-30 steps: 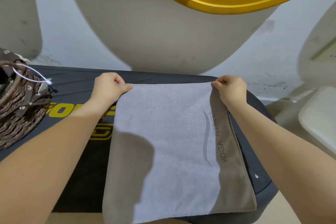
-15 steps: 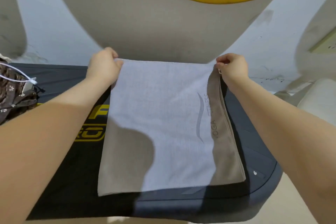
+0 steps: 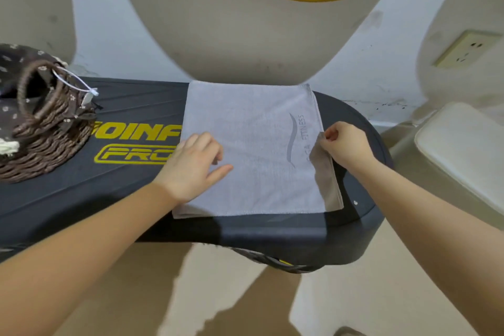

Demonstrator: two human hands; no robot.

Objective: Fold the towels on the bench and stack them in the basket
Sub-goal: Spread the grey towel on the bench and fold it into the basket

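A light grey towel (image 3: 253, 128) with a "FITNESS" print lies folded flat on the black padded bench (image 3: 128, 194). My left hand (image 3: 191, 169) rests flat on the towel's left half, fingers spread. My right hand (image 3: 345, 144) pinches the towel's right edge and lifts it a little, turning up a darker fold. A brown woven basket (image 3: 46, 144) with a dark flowered lining stands on the bench at the far left, well away from both hands.
The wall rises directly behind the bench, with a socket (image 3: 467, 48) at the upper right. A pale padded seat (image 3: 463, 144) stands to the right of the bench. Bare floor (image 3: 218, 294) lies below the bench's near edge.
Both hands let go of the towel's far corners after laying it flat on the bench. The left hand came down onto the towel; the right hand moved to its right edge and pinched it.
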